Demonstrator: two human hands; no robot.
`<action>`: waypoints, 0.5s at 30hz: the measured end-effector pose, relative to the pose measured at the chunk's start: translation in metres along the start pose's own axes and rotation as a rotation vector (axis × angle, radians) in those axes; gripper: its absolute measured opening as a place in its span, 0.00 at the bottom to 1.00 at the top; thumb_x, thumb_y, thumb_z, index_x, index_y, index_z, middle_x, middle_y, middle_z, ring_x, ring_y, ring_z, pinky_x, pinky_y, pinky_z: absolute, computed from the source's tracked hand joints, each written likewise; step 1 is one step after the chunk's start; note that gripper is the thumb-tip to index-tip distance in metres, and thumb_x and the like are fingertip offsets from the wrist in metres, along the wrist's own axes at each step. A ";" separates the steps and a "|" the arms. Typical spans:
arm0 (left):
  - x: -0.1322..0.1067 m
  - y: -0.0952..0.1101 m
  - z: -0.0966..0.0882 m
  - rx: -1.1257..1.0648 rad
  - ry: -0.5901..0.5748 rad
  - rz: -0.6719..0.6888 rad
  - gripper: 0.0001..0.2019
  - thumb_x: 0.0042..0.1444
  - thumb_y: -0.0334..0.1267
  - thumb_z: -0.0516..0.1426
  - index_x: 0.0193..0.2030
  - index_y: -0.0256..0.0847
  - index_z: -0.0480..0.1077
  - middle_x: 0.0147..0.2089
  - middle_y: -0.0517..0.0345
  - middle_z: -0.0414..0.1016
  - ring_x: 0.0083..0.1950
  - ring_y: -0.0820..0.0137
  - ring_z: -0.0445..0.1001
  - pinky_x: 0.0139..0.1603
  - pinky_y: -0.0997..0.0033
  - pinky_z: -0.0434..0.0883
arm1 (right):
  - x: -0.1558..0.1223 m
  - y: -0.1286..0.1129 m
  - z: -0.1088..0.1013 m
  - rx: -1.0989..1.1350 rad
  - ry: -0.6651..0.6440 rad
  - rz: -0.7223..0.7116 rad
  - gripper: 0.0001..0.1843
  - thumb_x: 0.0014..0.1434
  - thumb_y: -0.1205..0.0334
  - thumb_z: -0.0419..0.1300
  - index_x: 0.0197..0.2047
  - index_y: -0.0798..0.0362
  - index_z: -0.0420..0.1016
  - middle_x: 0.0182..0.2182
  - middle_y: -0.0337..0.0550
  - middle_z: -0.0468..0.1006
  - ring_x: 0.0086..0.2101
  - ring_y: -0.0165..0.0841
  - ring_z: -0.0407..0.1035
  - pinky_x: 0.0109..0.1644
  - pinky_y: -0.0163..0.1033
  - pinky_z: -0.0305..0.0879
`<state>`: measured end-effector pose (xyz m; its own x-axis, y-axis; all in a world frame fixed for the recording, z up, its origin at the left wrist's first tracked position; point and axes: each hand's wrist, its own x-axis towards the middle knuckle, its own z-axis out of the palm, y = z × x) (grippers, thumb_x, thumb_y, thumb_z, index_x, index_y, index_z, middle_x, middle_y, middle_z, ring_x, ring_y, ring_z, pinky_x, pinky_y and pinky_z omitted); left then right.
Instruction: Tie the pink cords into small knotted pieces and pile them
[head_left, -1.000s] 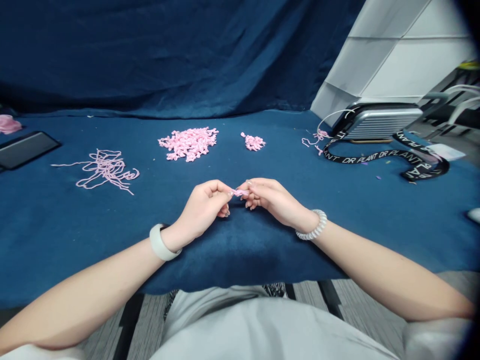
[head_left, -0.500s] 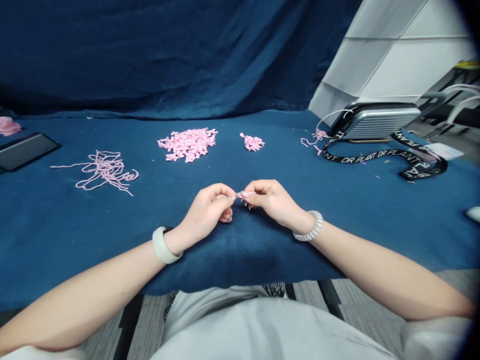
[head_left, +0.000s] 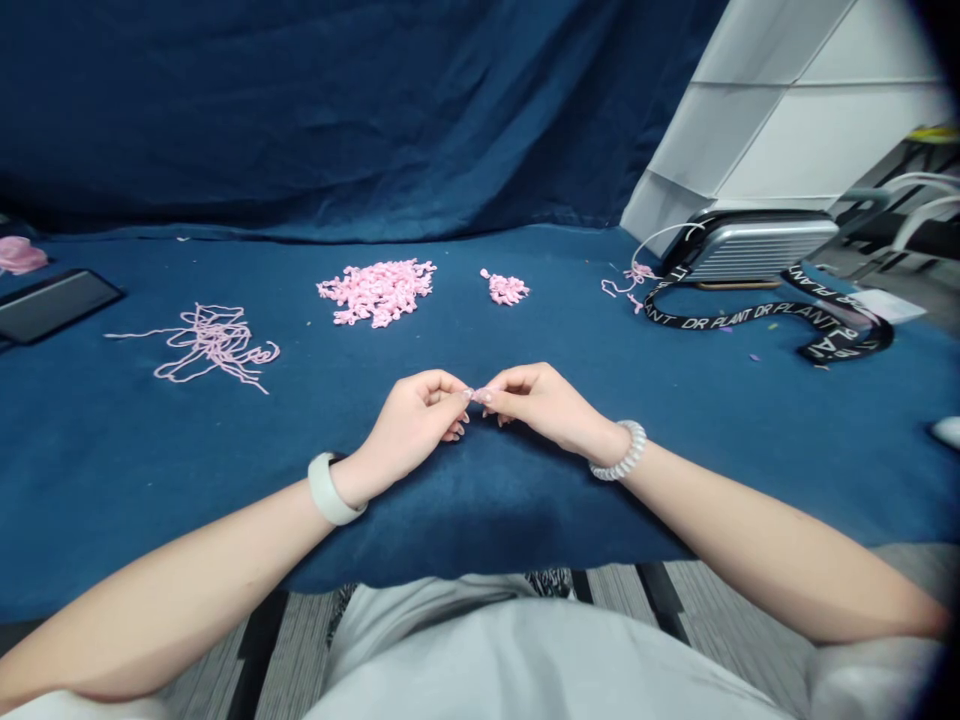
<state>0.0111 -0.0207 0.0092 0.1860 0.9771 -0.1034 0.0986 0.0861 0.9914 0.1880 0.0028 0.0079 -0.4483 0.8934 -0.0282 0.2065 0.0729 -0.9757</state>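
My left hand (head_left: pixel 424 415) and my right hand (head_left: pixel 536 400) meet fingertip to fingertip above the front of the blue-covered table. Thumb and forefinger of each are pinched on one small piece of pink yarn (head_left: pixel 477 395), mostly hidden by the fingers. Beyond the hands lie a large heap of short knotted pink yarn pieces (head_left: pixel 379 291) and, to its right, a smaller heap of similar pieces (head_left: pixel 508 288). A loose tangle of pink yarn (head_left: pixel 214 343) is spread out to the left.
A dark flat device (head_left: pixel 60 303) and a pink bundle (head_left: pixel 21 255) lie at the far left. On the right are a silver ribbed case (head_left: pixel 761 248), a black lettered strap (head_left: pixel 720 318) and pink yarn scraps (head_left: pixel 637 275). Behind hangs a blue curtain (head_left: pixel 337 110).
My right fingertips have closed in towards my left ones, and less of the pink yarn piece shows between them. The heaps and the tangle lie as before.
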 end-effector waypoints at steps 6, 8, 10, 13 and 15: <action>0.001 -0.002 -0.001 -0.011 0.031 0.023 0.08 0.51 0.40 0.58 0.30 0.37 0.67 0.22 0.62 0.70 0.22 0.78 0.69 0.24 0.79 0.68 | 0.002 -0.001 -0.008 0.025 0.033 -0.010 0.20 0.55 0.46 0.58 0.27 0.56 0.74 0.24 0.40 0.73 0.23 0.25 0.63 0.30 0.33 0.61; 0.001 -0.002 -0.001 0.000 0.029 0.029 0.08 0.51 0.40 0.58 0.30 0.37 0.67 0.22 0.62 0.70 0.22 0.78 0.69 0.25 0.80 0.68 | 0.002 -0.001 -0.009 0.015 0.039 -0.016 0.18 0.54 0.48 0.59 0.29 0.56 0.74 0.24 0.39 0.73 0.24 0.25 0.63 0.30 0.33 0.61; 0.001 -0.001 -0.001 0.008 0.030 0.028 0.09 0.51 0.41 0.59 0.30 0.37 0.68 0.23 0.61 0.70 0.23 0.78 0.69 0.25 0.80 0.68 | 0.002 -0.001 -0.009 0.001 0.030 -0.026 0.16 0.53 0.50 0.60 0.30 0.56 0.75 0.24 0.39 0.72 0.24 0.25 0.63 0.30 0.33 0.61; 0.002 -0.001 -0.001 -0.021 0.052 0.015 0.11 0.53 0.44 0.56 0.33 0.37 0.69 0.23 0.61 0.70 0.23 0.77 0.70 0.26 0.79 0.68 | 0.003 0.001 -0.008 -0.005 0.036 -0.027 0.15 0.53 0.52 0.61 0.30 0.56 0.74 0.23 0.38 0.72 0.24 0.25 0.63 0.30 0.33 0.60; 0.003 -0.002 -0.001 -0.060 0.075 -0.002 0.13 0.56 0.46 0.53 0.36 0.38 0.69 0.23 0.62 0.70 0.23 0.76 0.70 0.26 0.78 0.69 | 0.005 0.003 -0.009 0.002 0.063 -0.026 0.15 0.52 0.51 0.62 0.29 0.56 0.74 0.22 0.38 0.71 0.24 0.25 0.62 0.30 0.33 0.60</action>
<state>0.0101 -0.0178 0.0069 0.1120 0.9886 -0.1009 0.0401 0.0970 0.9945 0.1943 0.0115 0.0071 -0.3974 0.9176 0.0107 0.1940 0.0954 -0.9764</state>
